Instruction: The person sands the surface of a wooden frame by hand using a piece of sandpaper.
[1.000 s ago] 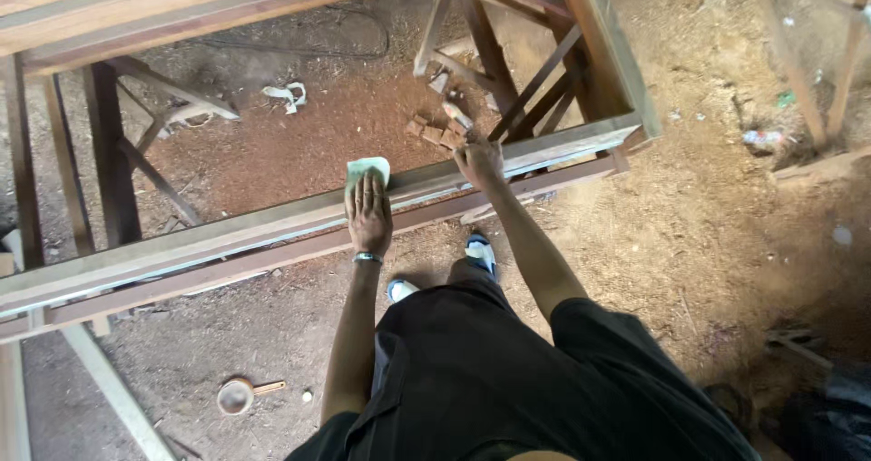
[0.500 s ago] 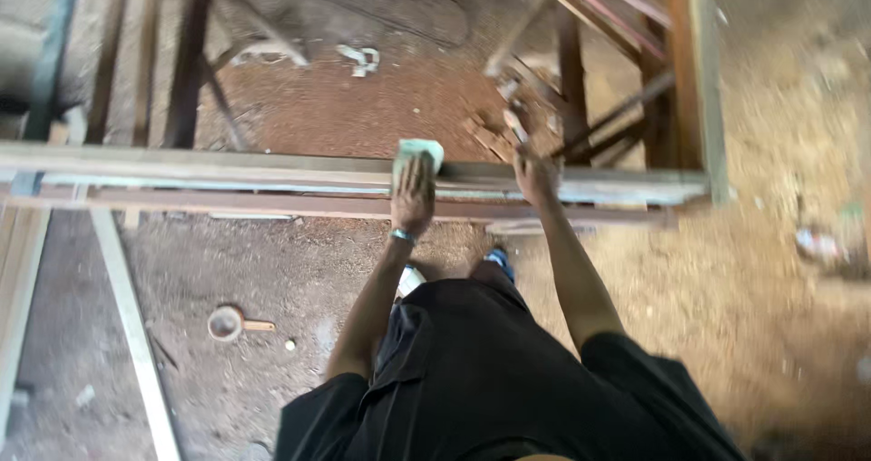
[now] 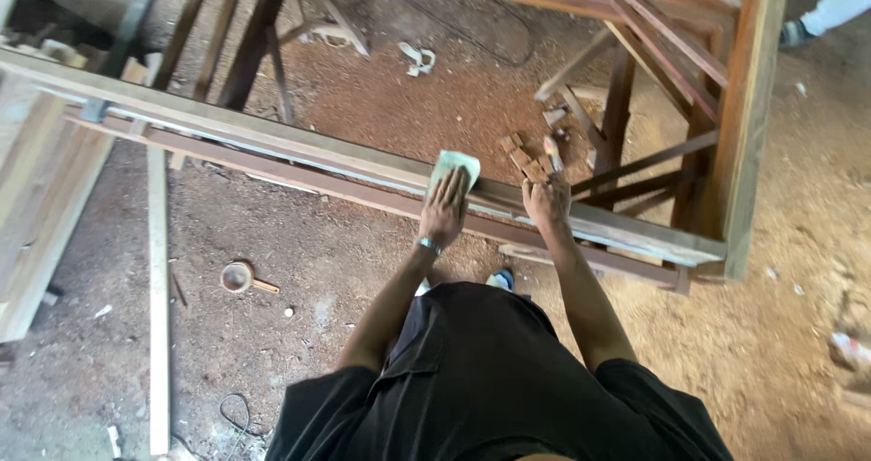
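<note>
A long wooden rail [image 3: 272, 148] of a big frame crosses in front of me at waist height. My left hand [image 3: 445, 211] lies flat on the rail and presses a pale green sheet [image 3: 455, 164] against the wood, with the sheet sticking out past my fingertips. A short way to the right, my right hand [image 3: 547, 200] grips the top of the same rail, fingers curled over its far edge. Both arms reach forward from my black shirt.
A thick upright post [image 3: 746, 107] closes the frame at the right, with slanted braces [image 3: 635, 166] under it. Small wood blocks [image 3: 519, 151] lie on the sawdust floor beyond the rail. On the floor at the left are a round pan [image 3: 238, 277] and a long slat [image 3: 159, 289]. Another person's foot [image 3: 803, 30] is at the top right.
The view has swung, so the rail now slants the other way. Both hands stay on the rail about the same distance apart, the left one still on the green sheet.
</note>
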